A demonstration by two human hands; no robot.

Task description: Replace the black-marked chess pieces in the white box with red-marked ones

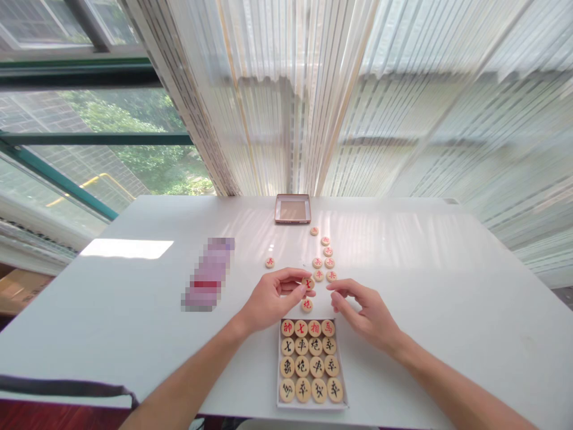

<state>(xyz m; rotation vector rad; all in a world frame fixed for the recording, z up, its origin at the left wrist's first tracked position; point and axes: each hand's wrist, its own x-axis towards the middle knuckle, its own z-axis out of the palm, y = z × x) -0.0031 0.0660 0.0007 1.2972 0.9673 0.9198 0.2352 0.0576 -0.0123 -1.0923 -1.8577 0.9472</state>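
My left hand [273, 298] pinches a round wooden chess piece with a red character [308, 283] between thumb and fingers, just above the table. My right hand [362, 310] hovers beside it with fingers curled together, and I see nothing in them. Below both hands lies a shallow white box [342, 382] filled with several chess pieces [310, 358] in rows, the top row red, the others black. One loose piece [307, 306] rests on the table just past the box. More loose red-marked pieces [324, 263] are scattered farther out, and a single one [269, 262] sits to the left.
The white table [447, 286] stands against a window with sheer striped curtains [358, 107]. A brown-rimmed box lid [292, 209] lies at the far middle. A blurred purple object [208, 275] lies left of the hands. A dark strap [67, 388] crosses the near left edge.
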